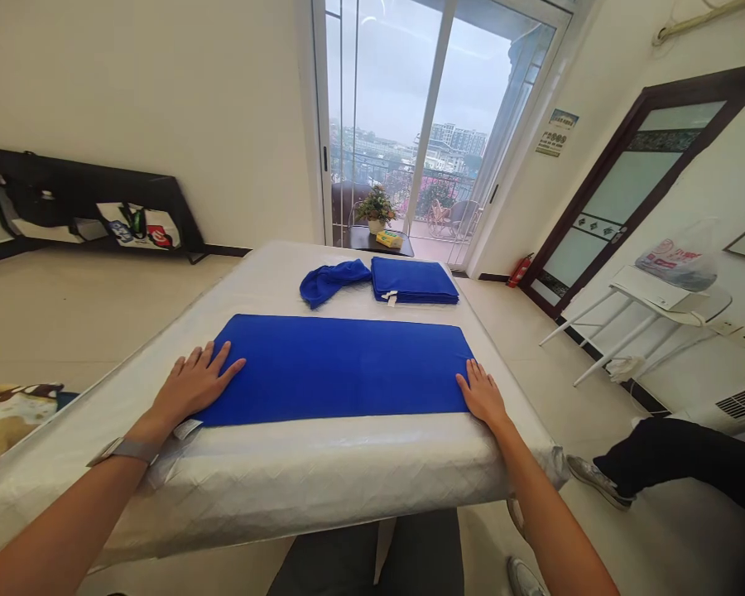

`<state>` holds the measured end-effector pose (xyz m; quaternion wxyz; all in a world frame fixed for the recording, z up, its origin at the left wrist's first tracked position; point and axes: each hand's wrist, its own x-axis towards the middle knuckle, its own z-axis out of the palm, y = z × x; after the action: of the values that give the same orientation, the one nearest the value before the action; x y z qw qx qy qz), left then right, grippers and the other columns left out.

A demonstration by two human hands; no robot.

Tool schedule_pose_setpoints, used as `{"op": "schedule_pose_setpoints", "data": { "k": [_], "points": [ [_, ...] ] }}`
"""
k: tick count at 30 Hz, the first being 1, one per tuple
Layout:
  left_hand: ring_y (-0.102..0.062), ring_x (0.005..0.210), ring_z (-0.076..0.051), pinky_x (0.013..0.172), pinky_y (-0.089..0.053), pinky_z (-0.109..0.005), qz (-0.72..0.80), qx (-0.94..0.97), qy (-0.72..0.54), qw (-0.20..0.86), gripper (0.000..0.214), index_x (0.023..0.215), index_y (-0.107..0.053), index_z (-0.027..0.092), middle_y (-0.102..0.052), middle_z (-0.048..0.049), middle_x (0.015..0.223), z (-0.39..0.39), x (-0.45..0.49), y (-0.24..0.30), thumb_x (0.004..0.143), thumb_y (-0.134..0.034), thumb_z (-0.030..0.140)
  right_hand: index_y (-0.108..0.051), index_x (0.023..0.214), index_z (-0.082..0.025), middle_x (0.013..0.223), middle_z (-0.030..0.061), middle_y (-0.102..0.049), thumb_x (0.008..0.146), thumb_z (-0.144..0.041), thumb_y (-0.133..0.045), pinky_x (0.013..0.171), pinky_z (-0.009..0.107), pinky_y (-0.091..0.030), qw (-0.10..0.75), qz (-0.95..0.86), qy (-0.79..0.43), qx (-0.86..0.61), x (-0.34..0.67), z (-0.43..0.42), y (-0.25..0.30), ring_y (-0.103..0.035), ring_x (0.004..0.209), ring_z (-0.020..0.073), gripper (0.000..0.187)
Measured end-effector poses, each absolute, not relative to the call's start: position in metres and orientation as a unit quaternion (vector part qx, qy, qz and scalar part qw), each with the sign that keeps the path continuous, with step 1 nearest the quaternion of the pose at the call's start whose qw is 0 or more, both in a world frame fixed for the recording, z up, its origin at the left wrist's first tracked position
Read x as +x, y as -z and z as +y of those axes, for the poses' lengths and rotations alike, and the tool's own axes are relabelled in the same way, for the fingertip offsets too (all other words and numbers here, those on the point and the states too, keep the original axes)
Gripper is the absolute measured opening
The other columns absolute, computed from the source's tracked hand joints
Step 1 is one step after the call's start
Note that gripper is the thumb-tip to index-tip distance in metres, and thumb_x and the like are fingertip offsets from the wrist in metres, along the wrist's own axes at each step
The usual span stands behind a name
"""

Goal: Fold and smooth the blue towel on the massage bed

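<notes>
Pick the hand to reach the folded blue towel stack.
Right, probably: the right hand rests on the right edge of the flat blue towel, on the same side as the folded blue towel stack; the left hand sits at the opposite edge.

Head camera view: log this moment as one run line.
left hand: on flat blue towel edge | right hand: on same towel edge | nearby: folded blue towel, bunched blue towel

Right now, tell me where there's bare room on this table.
The widest free strip of white cover runs along the near edge, between the left hand and right hand. A narrower strip lies beyond the flat blue towel, before the bunched blue towel and folded blue towel, which crowd the far end.
</notes>
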<state>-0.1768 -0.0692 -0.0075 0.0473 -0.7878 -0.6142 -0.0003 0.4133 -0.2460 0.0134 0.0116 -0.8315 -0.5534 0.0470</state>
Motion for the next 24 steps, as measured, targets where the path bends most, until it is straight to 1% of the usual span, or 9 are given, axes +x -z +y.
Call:
{"op": "schedule_pose_setpoints", "data": {
  "k": [2, 6, 8, 12, 14, 15, 19, 22, 24],
  "points": [
    [-0.024, 0.149, -0.042, 0.116, -0.022, -0.056, -0.625, -0.778, -0.015, 0.059, 0.067, 0.156, -0.028, 0.015, -0.021, -0.0228, 0.164, -0.072, -0.175, 0.005, 0.099, -0.019, 0.049, -0.012, 0.161, -0.013, 0.168, 0.0037, -0.013, 0.103, -0.054, -0.012, 0.124, 0.037, -0.008, 0.014, -0.549, -0.043, -0.835, 0.422, -0.250, -0.011, -0.009, 0.154, 0.0170, 0.072],
    [-0.026, 0.149, -0.038, 0.116, -0.023, -0.057, -0.616, -0.785, -0.005, 0.068, 0.058, 0.152, -0.040, 0.021, -0.027, -0.0161, 0.164, -0.073, -0.180, 0.004, 0.099, -0.022, 0.039, -0.013, 0.161, -0.013, 0.168, 0.0035, -0.014, 0.103, -0.055, -0.012, 0.124, 0.037, -0.007, 0.022, -0.552, -0.040, -0.833, 0.419, -0.249, -0.010, -0.009, 0.154, 0.0171, 0.072],
    [-0.027, 0.150, -0.035, 0.116, -0.025, -0.057, -0.619, -0.783, 0.023, 0.057, 0.058, 0.151, -0.039, 0.019, -0.029, -0.0154, 0.163, -0.072, -0.185, 0.004, 0.100, -0.021, 0.038, -0.014, 0.161, -0.012, 0.168, 0.0042, -0.014, 0.102, -0.055, -0.012, 0.124, 0.037, -0.007, 0.025, -0.554, -0.041, -0.831, 0.418, -0.248, -0.009, -0.009, 0.154, 0.0176, 0.073],
    [-0.021, 0.152, -0.032, 0.120, -0.020, -0.053, -0.605, -0.788, 0.102, 0.051, 0.066, 0.152, -0.036, 0.009, -0.029, -0.0193, 0.162, -0.081, -0.169, -0.001, 0.101, -0.018, 0.047, -0.013, 0.161, -0.011, 0.167, 0.0047, -0.015, 0.102, -0.056, -0.013, 0.124, 0.038, -0.007, 0.035, -0.552, -0.043, -0.832, 0.419, -0.248, -0.007, -0.010, 0.154, 0.0184, 0.074],
    [-0.019, 0.153, -0.030, 0.122, -0.018, -0.050, -0.562, -0.818, 0.116, 0.040, 0.069, 0.151, -0.038, 0.008, -0.029, -0.0183, 0.163, -0.093, -0.135, -0.006, 0.101, -0.017, 0.050, -0.014, 0.161, -0.011, 0.167, 0.0047, -0.014, 0.102, -0.056, -0.012, 0.125, 0.038, -0.007, 0.041, -0.552, -0.042, -0.832, 0.421, -0.248, -0.005, -0.009, 0.154, 0.0186, 0.075],
    [-0.019, 0.153, -0.028, 0.123, -0.017, -0.049, -0.537, -0.835, 0.115, 0.027, 0.070, 0.152, -0.038, 0.010, -0.028, -0.0167, 0.163, -0.100, -0.111, -0.008, 0.101, -0.017, 0.052, -0.014, 0.161, -0.011, 0.168, 0.0048, -0.014, 0.101, -0.056, -0.011, 0.125, 0.038, -0.007, 0.043, -0.553, -0.041, -0.831, 0.421, -0.248, -0.004, -0.009, 0.154, 0.0188, 0.075],
    [-0.016, 0.154, -0.023, 0.125, -0.012, -0.044, -0.399, -0.911, 0.109, -0.014, 0.069, 0.158, -0.026, 0.021, -0.024, -0.0081, 0.165, -0.126, 0.000, -0.010, 0.101, -0.019, 0.060, -0.015, 0.161, -0.010, 0.168, 0.0052, -0.014, 0.101, -0.056, -0.012, 0.125, 0.039, -0.008, 0.046, -0.556, -0.037, -0.829, 0.422, -0.248, -0.002, -0.011, 0.154, 0.0197, 0.076],
    [-0.015, 0.154, -0.022, 0.125, -0.010, -0.043, -0.364, -0.925, 0.102, -0.034, 0.069, 0.159, -0.021, 0.025, -0.024, -0.0053, 0.165, -0.136, 0.055, -0.007, 0.100, -0.018, 0.061, -0.015, 0.161, -0.011, 0.167, 0.0044, -0.015, 0.101, -0.057, -0.012, 0.125, 0.039, -0.009, 0.046, -0.554, -0.039, -0.830, 0.422, -0.248, -0.003, -0.011, 0.154, 0.0191, 0.076],
    [-0.015, 0.154, -0.022, 0.125, -0.009, -0.043, -0.374, -0.922, 0.092, -0.040, 0.070, 0.159, -0.020, 0.025, -0.025, -0.0046, 0.165, -0.137, 0.062, -0.003, 0.100, -0.017, 0.062, -0.014, 0.161, -0.011, 0.167, 0.0043, -0.015, 0.101, -0.057, -0.012, 0.125, 0.039, -0.009, 0.046, -0.554, -0.039, -0.830, 0.422, -0.248, -0.004, -0.011, 0.154, 0.0192, 0.075]
  ]
}}
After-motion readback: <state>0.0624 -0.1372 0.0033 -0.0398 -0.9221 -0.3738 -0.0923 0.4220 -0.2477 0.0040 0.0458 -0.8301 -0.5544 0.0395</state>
